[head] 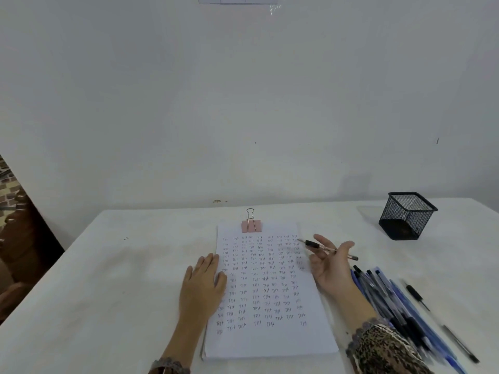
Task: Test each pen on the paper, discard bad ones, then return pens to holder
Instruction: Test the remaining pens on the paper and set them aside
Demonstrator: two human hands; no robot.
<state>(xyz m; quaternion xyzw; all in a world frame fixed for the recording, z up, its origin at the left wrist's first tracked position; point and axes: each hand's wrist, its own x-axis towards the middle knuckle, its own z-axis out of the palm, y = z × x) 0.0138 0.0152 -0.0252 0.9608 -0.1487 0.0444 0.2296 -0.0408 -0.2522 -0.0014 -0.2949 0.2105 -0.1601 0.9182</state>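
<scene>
The paper [270, 290] is kept flat on the counter [108, 279] by the left hand [202, 282], which is spread open on its edge so the sheet cannot slide. A pen [328, 249] is held loosely across the fingers of the right hand [330, 265], palm up, tip aimed at the page, perhaps to be turned for writing. More pens [399, 306] are piled beside that arm, within easy reach. The holder [406, 215] is seen empty, well apart.

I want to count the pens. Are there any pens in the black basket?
No, the black mesh holder looks empty; the pens lie in a pile on the table.
</scene>
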